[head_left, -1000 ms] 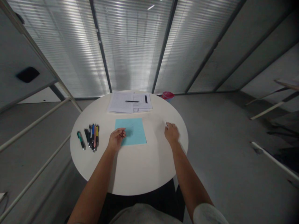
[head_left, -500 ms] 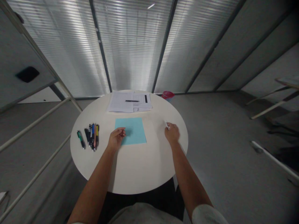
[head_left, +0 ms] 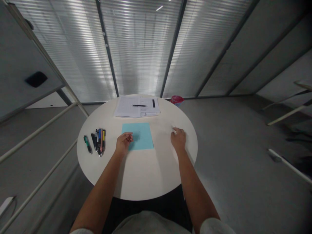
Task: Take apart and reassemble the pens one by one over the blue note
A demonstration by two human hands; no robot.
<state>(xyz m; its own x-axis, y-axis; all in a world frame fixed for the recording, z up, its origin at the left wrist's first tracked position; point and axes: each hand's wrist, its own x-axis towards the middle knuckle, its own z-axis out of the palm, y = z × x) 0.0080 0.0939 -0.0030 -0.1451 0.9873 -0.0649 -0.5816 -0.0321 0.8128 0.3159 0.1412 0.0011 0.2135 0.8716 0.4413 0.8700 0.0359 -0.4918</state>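
- Evidently, the blue paper (head_left: 143, 139) lay on the desk (head_left: 143, 182), reaching rightward from the left hand (head_left: 123, 142), the nearer one; its fingers hung half curled, apparently empty.
- The right hand (head_left: 178, 139), well apart, pinched a small white thing (head_left: 173, 126) in closed fingers; its long axis was too blurred to tell.
- Since half a second earlier, less white showed.

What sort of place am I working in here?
Probably an office or meeting room: stacked papers on a round white table, with slatted blinds beyond it.
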